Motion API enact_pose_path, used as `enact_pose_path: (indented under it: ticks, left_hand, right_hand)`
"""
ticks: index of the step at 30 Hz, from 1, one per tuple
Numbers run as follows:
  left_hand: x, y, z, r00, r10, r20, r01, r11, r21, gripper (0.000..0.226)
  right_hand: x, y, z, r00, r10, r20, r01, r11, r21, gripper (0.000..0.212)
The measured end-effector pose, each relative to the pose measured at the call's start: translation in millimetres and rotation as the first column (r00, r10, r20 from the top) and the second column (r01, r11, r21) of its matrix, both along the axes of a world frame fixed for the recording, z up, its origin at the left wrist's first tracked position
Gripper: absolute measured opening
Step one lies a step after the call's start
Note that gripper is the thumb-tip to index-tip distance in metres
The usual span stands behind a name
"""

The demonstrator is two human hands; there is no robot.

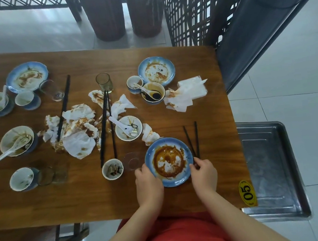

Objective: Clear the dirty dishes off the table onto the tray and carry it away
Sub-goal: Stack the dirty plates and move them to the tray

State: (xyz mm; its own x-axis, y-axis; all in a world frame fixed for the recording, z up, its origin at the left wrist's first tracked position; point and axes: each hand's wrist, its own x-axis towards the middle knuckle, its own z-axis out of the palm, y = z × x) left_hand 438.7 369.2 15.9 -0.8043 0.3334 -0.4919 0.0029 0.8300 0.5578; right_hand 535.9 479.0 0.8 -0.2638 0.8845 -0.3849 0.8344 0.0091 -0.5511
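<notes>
With left hand (148,178) and right hand (203,172) gripping opposite rims, the sauce-smeared blue plate (169,162) should rise level, over the chopsticks (196,137), toward the steel tray (268,167).

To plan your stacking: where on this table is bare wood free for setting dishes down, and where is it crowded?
Bare: the near strip left of the left hand gripping the plate; the right side between napkin stack and chopsticks. Crowded: the middle, under crumpled napkins.
</notes>
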Motion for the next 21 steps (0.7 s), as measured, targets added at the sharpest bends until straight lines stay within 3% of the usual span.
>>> enact_pose_path:
  ticks: [5, 12, 17, 21]
  left_hand:
    - [-2, 1, 1, 0.992, -0.12, -0.03, 0.116, 0.987, -0.108, 0.048]
    - [-4, 0, 5, 0.987, -0.155, -0.04, 0.143, 0.966, -0.215, 0.053]
    - [-7, 1, 13, 0.99, -0.142, 0.01, 0.141, 0.97, -0.2, 0.047]
    - [-15, -1, 21, 0.993, -0.082, 0.088, 0.09, 0.992, -0.087, 0.041]
  right_hand:
    - [-1, 3, -2, 0.996, -0.056, -0.074, 0.053, 0.998, -0.045, 0.045]
    - [-7, 11, -10, 0.998, -0.063, -0.013, 0.061, 0.992, -0.106, 0.03]
    - [-10, 20, -6, 0.996, -0.087, 0.002, 0.086, 0.983, -0.161, 0.028]
    - [-13, 19, 5, 0.986, -0.109, -0.129, 0.088, 0.983, -0.16, 0.03]
